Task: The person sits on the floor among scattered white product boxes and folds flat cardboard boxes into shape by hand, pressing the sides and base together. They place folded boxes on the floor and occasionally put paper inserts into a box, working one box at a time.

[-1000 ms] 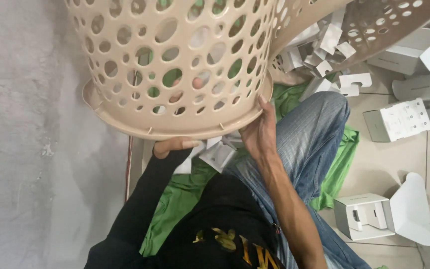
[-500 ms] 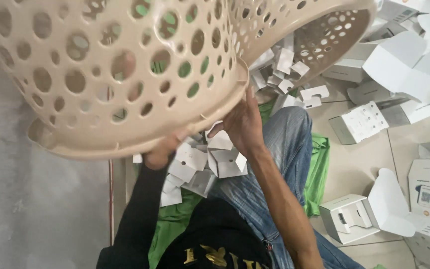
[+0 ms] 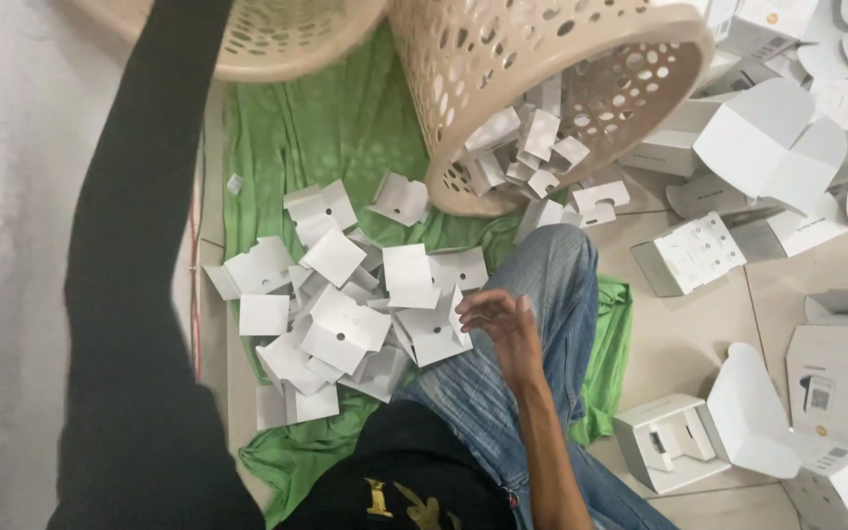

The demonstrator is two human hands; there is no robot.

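A person sits on the floor (image 3: 679, 344) with one knee in blue jeans. The left arm (image 3: 139, 226) in a black sleeve reaches up to a tan basket (image 3: 287, 39) at the top of the view. The left hand is hidden up there, so I cannot tell how its grip is. The right hand (image 3: 503, 324) rests on the knee with fingers loosely curled and open, holding nothing. A heap of white card pieces (image 3: 345, 314) lies on a green cloth (image 3: 336, 128), just beside the knee and the right hand. A second tan basket (image 3: 542, 88) lies tipped on its side behind the heap, with more card pieces (image 3: 532, 157) in its mouth. White boxes (image 3: 699, 255), some open, lie on the floor to the right. It looks like the pouring-out step is done. The next move likely needs the right hand to reach over and pick up one card piece from the heap.
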